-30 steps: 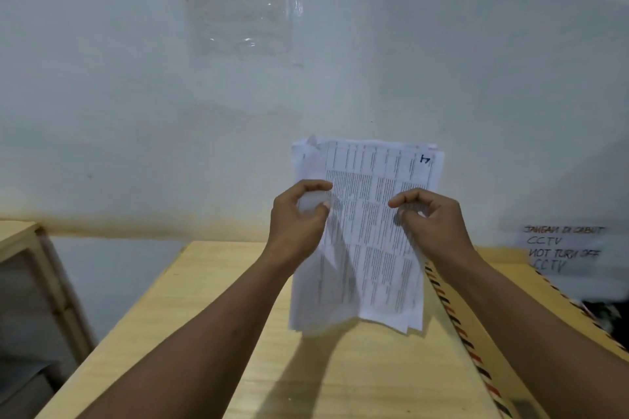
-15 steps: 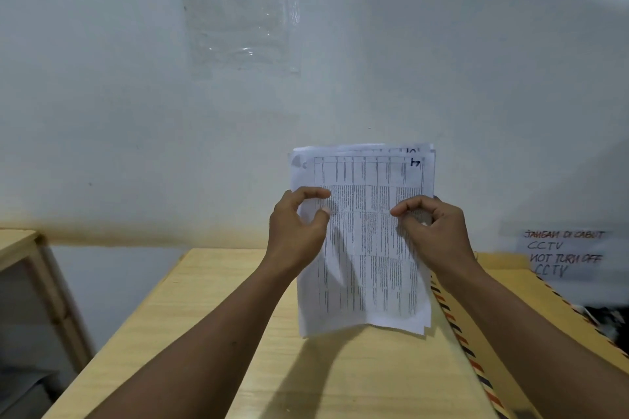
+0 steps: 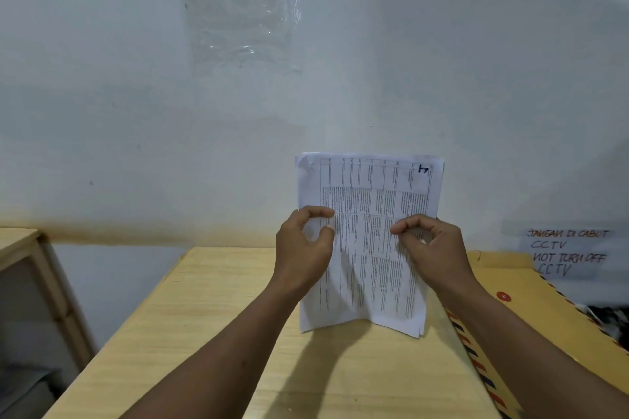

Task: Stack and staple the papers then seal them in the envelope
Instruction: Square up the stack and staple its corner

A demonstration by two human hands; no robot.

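A stack of white printed papers (image 3: 369,214) stands upright on its bottom edge on the light wooden table (image 3: 211,333). My left hand (image 3: 303,245) grips the stack's left edge and my right hand (image 3: 432,248) grips its right edge, both at mid-height. The sheets' top edges line up almost evenly, and the top left corner is creased. A brown envelope (image 3: 544,309) with a red-and-blue striped border and a red string button lies flat on the table to the right, partly under my right forearm. No stapler is in view.
The table's far edge meets a white wall (image 3: 136,112) with a clear plastic sleeve (image 3: 243,7) taped on it. A handwritten CCTV notice (image 3: 568,252) hangs at the right. A second wooden table (image 3: 17,241) stands at the left across a gap.
The sheets were uneven and lifted off the table a second ago; they now stand squared on the tabletop with their edges aligned. Both hands keep their hold on the sides.
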